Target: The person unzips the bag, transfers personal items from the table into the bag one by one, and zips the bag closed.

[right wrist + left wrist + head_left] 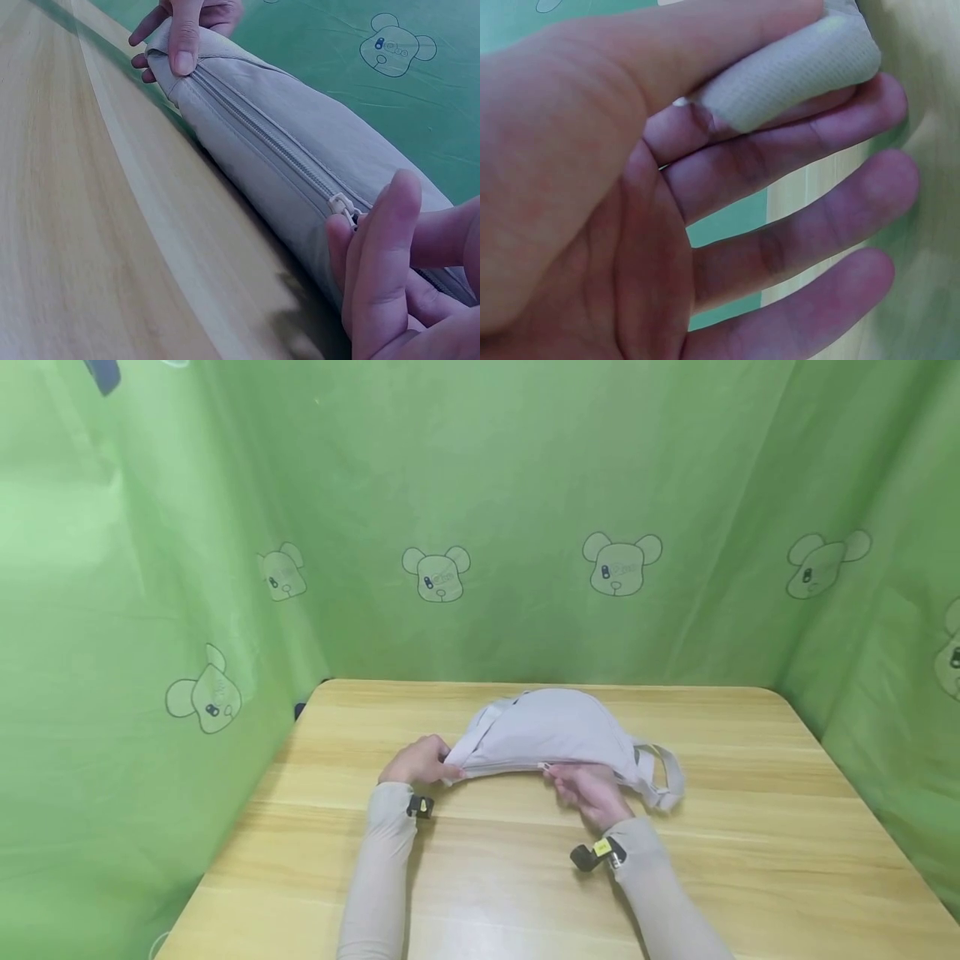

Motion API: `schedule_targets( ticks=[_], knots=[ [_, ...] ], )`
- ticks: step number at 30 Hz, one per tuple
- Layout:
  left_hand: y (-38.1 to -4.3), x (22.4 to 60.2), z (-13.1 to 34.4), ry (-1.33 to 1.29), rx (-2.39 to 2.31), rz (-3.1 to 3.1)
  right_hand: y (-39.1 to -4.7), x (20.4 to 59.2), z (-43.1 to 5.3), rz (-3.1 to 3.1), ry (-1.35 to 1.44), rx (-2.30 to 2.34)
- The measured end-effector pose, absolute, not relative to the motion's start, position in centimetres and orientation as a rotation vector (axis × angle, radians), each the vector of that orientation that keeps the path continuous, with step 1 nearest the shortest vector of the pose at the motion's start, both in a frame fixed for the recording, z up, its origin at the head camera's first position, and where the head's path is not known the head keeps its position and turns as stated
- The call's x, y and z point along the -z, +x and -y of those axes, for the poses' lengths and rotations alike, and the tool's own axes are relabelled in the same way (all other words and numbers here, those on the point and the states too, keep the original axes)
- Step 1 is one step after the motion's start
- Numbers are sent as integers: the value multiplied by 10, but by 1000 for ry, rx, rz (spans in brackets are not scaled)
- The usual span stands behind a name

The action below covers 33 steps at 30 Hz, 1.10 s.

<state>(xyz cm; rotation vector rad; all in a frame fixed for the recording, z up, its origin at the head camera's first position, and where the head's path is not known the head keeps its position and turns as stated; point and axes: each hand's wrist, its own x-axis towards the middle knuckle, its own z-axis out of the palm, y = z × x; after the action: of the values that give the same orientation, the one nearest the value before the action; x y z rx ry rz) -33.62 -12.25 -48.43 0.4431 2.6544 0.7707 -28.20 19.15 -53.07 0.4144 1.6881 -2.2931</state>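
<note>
A pale grey waist bag [551, 727] with a curved top lies on the wooden table, its zipper [262, 135] running along the side facing me. My left hand [422, 762] pinches the bag's left end between thumb and index finger; in the left wrist view the other fingers [802, 232] stretch out loosely past the fabric [802, 75]. My right hand [592, 789] pinches the zipper pull [342, 206] partway along the track. Left of the pull, the zipper teeth look closed in the right wrist view; to its right my fingers cover much of the track.
The bag's strap [667, 781] loops out at its right end onto the table [495, 877]. Green curtains [525, 468] with bear-head prints hang behind the table and on both sides. Each sleeve carries a small black wrist camera [583, 857].
</note>
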Motion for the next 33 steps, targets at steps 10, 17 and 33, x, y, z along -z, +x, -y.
schedule_targets(
  ticks=[10, 17, 33],
  knots=[
    [-334, 483, 123, 428, -789, -2644, -282, 530, -192, -1693, 418, 2291],
    [-334, 483, 123, 424, -789, -2644, -281, 529, -197, -1695, 419, 2281],
    [-336, 485, 124, 448, -788, -2640, -280, 529, -202, -1735, 381, 2256]
  ],
)
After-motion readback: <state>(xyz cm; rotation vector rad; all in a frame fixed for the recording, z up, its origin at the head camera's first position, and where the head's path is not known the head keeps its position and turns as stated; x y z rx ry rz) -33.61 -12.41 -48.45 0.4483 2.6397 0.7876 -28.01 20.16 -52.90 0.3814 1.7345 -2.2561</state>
